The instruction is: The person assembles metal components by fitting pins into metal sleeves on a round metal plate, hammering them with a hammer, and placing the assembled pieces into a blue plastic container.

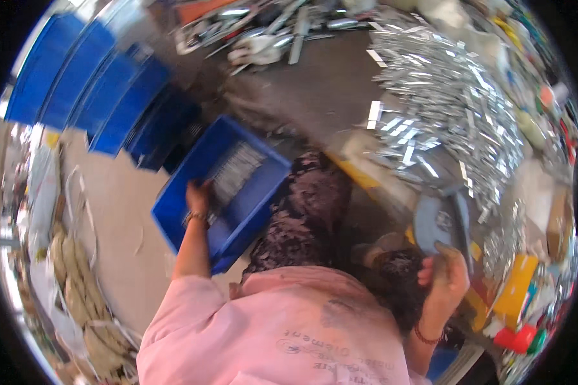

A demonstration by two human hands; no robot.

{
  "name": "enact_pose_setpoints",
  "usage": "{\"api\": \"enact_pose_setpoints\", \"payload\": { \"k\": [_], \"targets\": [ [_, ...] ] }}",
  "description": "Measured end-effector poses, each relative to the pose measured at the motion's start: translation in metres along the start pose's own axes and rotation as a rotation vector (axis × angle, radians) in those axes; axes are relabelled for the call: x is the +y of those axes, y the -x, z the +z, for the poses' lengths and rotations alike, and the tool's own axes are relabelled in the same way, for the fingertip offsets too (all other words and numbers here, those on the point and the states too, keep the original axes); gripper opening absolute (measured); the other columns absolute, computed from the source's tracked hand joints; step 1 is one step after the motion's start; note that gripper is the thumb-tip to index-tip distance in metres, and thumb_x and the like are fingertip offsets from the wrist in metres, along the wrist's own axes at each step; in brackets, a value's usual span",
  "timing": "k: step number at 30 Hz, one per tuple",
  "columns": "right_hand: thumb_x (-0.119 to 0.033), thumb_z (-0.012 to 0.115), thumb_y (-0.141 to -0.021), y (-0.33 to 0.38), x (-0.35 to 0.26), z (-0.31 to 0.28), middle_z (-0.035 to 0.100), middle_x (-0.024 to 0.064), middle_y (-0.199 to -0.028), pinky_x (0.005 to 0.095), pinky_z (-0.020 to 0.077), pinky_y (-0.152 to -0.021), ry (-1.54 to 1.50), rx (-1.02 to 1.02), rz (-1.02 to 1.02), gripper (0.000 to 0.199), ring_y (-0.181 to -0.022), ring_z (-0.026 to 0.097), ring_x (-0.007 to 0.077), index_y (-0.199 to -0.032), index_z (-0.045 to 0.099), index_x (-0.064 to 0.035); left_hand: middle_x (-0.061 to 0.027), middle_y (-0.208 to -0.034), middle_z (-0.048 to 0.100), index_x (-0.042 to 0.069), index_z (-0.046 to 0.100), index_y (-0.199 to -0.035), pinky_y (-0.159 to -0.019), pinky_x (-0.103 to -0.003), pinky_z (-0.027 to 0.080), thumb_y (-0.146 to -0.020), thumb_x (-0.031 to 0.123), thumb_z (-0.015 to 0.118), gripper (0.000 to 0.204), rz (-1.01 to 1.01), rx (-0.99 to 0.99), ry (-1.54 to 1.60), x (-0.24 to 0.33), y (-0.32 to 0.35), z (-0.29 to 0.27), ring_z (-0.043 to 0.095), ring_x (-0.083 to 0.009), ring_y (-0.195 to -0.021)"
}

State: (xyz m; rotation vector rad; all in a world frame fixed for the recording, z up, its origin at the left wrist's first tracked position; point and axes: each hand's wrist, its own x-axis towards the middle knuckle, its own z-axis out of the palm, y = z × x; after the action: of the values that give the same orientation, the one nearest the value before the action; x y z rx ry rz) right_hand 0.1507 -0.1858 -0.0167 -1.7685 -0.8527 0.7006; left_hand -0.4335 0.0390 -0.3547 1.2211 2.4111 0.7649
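Left hand is closed over the near rim of one blue plastic bin, which I hold tilted over the floor, a thin layer of small metal pieces lying in its bottom. Further left, against the wall, stands a row of blue bins; I count about five, though the bend of the view blurs their edges. To the right, my right hand grips the handle of one grey scoop, raised just beside the big heap of shiny metal strips, far too many to count. As I judge it, I am at the filling step: the bin is ready and the scoop sits near the heap but apart from the bin. Any next scoop would call for bringing bin and scoop close together and keeping the bin level, so the strips don't slide out.
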Motion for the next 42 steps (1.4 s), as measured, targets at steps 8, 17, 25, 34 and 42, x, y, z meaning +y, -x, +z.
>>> {"api": "enact_pose_setpoints", "payload": {
  "k": [8,17,25,34,42],
  "targets": [
    [-0.003,0.066,-0.108,0.0,-0.008,-0.006,0.077,0.0066,-0.096,0.0209,0.0549,-0.063,-0.08,-0.116,-0.029,0.016,-0.073,0.07,0.0076,-0.119,0.074,0.0036,-0.0039,-0.098,0.069,0.001,0.073,-0.115,-0.077,-0.027,0.051,-0.108,0.016,0.071,0.017,0.542,0.058,0.588,0.268,0.089,-0.082,0.062,-0.0096,-0.086],
    [0.001,0.078,-0.093,0.0,-0.017,-0.02,0.074,0.0166,-0.098,0.0353,0.0579,-0.07,0.13,-0.178,-0.464,0.017,-0.08,0.074,0.0288,-0.11,0.076,-0.0014,-0.0054,-0.115,0.07,0.007,0.074,-0.121,-0.077,-0.03,0.051,-0.088,-0.004,0.08,0.035,1.237,-0.496,0.379,0.441,0.229,-0.106,0.059,-0.016,-0.083],
    [-0.008,0.075,-0.094,-0.046,-0.015,-0.107,0.077,0.0156,-0.104,0.0435,0.0619,-0.079,0.609,0.331,-0.459,0.013,-0.091,0.076,0.0368,-0.107,0.077,-0.0067,-0.0102,-0.099,0.066,0.005,0.07,-0.117,-0.08,-0.036,0.054,-0.09,-0.003,0.077,0.03,1.375,-0.544,0.192,0.457,0.227,-0.095,0.066,-0.0243,-0.086],
    [-0.01,0.069,-0.089,-0.148,0.021,-0.153,0.076,0.0226,-0.11,0.0546,0.0596,-0.087,1.131,0.274,-0.257,0.014,-0.102,0.076,0.0436,-0.099,0.077,-0.005,-0.005,-0.101,0.066,0.006,0.066,-0.131,-0.076,-0.033,0.056,-0.097,-0.003,0.074,0.037,1.176,-0.727,0.349,0.448,0.23,-0.102,0.067,-0.0172,-0.085],
    [-0.008,0.072,-0.087,-0.087,-0.029,-0.108,0.075,0.0171,-0.104,0.0496,0.0598,-0.083,0.798,0.205,-0.434,0.012,-0.095,0.075,0.0389,-0.099,0.073,-0.0047,-0.0048,-0.11,0.074,0.006,0.066,-0.14,-0.073,-0.027,0.063,-0.1,0.002,0.074,0.041,0.482,-1.262,0.774,0.455,0.285,-0.106,0.077,-0.0145,-0.088]
  ]
}}
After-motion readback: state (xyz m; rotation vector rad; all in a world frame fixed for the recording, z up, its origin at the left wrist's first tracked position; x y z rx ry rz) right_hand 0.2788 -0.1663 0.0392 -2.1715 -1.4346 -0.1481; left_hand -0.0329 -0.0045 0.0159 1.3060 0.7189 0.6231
